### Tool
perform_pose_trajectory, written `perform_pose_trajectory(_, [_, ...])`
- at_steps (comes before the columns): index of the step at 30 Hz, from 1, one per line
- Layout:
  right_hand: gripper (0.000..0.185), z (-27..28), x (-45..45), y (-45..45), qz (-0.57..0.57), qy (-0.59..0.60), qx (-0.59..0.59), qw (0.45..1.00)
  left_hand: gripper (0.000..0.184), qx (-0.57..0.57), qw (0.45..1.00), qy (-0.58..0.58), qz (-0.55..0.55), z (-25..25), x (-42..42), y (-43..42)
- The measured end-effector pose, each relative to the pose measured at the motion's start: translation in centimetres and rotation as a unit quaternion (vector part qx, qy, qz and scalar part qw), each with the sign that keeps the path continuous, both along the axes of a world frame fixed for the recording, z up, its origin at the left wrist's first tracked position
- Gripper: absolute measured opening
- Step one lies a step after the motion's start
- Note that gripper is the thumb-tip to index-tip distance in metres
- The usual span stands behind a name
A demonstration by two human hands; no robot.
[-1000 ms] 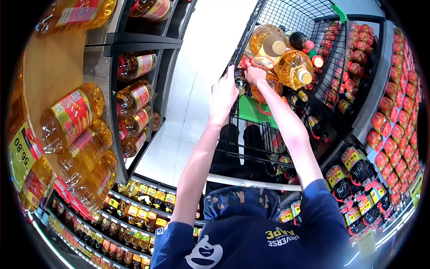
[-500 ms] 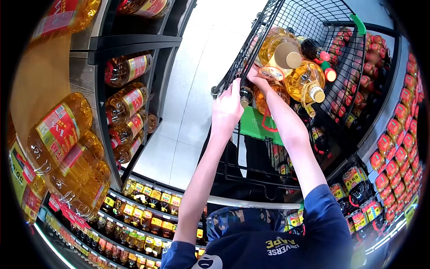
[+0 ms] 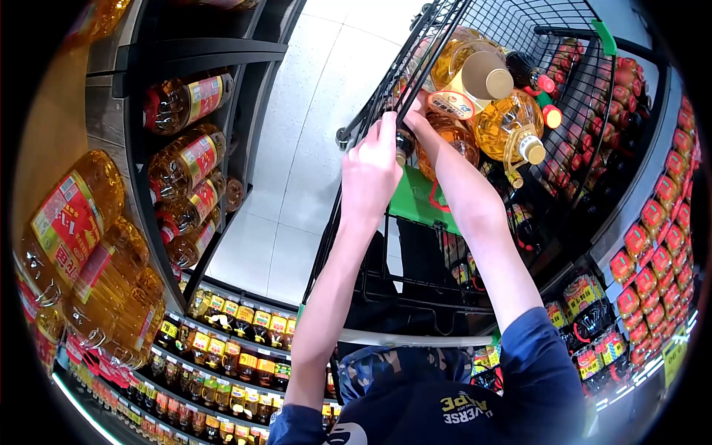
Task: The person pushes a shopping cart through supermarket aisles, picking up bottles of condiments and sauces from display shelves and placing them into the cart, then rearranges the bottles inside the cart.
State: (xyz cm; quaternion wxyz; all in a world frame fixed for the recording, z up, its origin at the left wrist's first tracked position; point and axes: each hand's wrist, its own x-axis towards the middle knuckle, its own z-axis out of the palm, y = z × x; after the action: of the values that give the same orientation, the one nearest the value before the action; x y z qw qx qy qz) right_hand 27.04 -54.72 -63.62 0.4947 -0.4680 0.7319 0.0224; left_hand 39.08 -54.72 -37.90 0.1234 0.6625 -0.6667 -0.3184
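My left hand (image 3: 373, 167) is at the side rim of a black wire shopping cart (image 3: 571, 13), fingers curled and tips hidden; its hold is unclear. Right beside those fingers is a small dark bottle (image 3: 403, 147), partly covered. My right hand (image 3: 417, 113) reaches into the cart next to it, its fingers hidden by the wires and a bottle. Large bottles of golden cooking oil (image 3: 512, 122) lie in the cart, one with a wide tan cap (image 3: 487, 75) and an oval label (image 3: 451, 105). An amber bottle (image 3: 449, 144) lies below my right hand.
Dark bottles with red caps (image 3: 545, 83) lie at the cart's far side. A green panel (image 3: 415, 200) marks its near end. Shelves of oil bottles (image 3: 189, 159) stand left, sauce bottles (image 3: 245, 326) below, and red-labelled goods (image 3: 653, 215) right. Pale floor tiles (image 3: 297, 133) lie between.
The shelves at left have shifted left in view as the camera moved slightly. Both hands appear slightly higher in view, still at the same side of the cart.
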Motion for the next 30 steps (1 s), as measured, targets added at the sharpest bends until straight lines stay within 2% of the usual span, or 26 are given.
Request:
perform_pose_trajectory(7, [0.057,0.5,0.0,-0.1,-0.032,-0.011,-0.025,0.999,0.043,0.037,0.999,-0.018,-0.021,0.6,0.1,-0.7])
perform_pose_trajectory(11, [0.057,1.9,-0.4,-0.3,-0.049,-0.019,-0.044,0.998,0.042,0.098,0.994,-0.04,-0.022,0.5,0.0,-1.0])
perform_pose_trajectory(17, [0.058,3.7,-1.1,0.3,-0.084,-0.033,-0.084,0.992,0.037,0.077,0.996,-0.028,-0.021,1.3,0.3,-1.3])
perform_pose_trajectory(19, [0.058,5.9,-0.9,-0.1,-0.091,-0.041,-0.111,0.989,0.036,0.049,0.999,-0.006,-0.012,1.1,0.4,-1.1])
perform_pose_trajectory(20, [0.064,7.1,-0.7,-0.4,-0.111,-0.01,-0.072,0.991,0.036,0.046,0.999,-0.009,-0.01,1.1,0.4,-1.1])
perform_pose_trajectory(23, [0.067,9.7,-1.3,0.2,-0.101,-0.048,-0.118,0.987,0.038,0.023,0.999,-0.015,-0.017,0.9,0.5,-0.9])
perform_pose_trajectory(25, [0.066,12.8,-1.7,0.3,-0.052,-0.067,-0.113,0.99,0.04,0.029,0.999,-0.028,-0.024,0.8,0.6,-0.9])
perform_pose_trajectory(27, [0.067,14.8,-1.7,1.6,0.015,-0.062,-0.221,0.973,0.043,0.003,1.0,-0.022,-0.012,0.7,0.5,-0.8])
perform_pose_trajectory(30, [0.069,19.7,-2.8,3.0,0.009,-0.074,-0.18,0.981,0.043,-0.004,0.999,-0.028,-0.021,-0.2,0.5,-0.8])
